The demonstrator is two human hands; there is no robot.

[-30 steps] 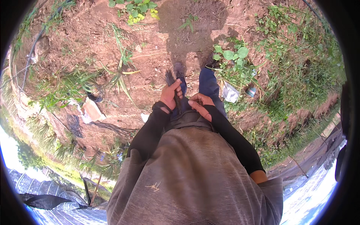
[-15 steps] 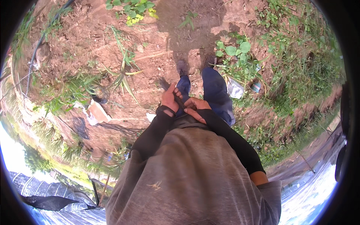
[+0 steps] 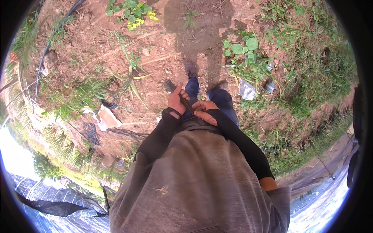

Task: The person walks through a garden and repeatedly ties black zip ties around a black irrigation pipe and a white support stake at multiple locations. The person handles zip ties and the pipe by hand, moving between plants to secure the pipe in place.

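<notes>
A bundle of thin dark strands [image 3: 169, 86] slants across my lap, its loose ends fanned up and left. My left hand [image 3: 177, 100] is closed around it, thumb on top. My right hand [image 3: 205, 111] sits just right of and below the left, fingers pinched at the bundle's lower end, near the waist of my dark blue trousers [image 3: 222, 103]; exactly what the fingertips grip is too small to make out. Both forearms wear black sleeves, and my brownish-grey shirt [image 3: 194, 182] fills the lower middle.
Reddish soil [image 3: 151, 46] carries leafy plants [image 3: 248, 50] and weeds. A pale cardboard piece [image 3: 109, 116] and coiled dark cord [image 3: 91, 134] lie left; white scrap [image 3: 247, 89] lies right. A hose [image 3: 58, 31] runs along the upper left. Dark sheeting [image 3: 58, 207] shows at lower left.
The bundle has tipped further left since the first frame, and my hands have drawn slightly closer together. My right foot and leg have come back toward me.
</notes>
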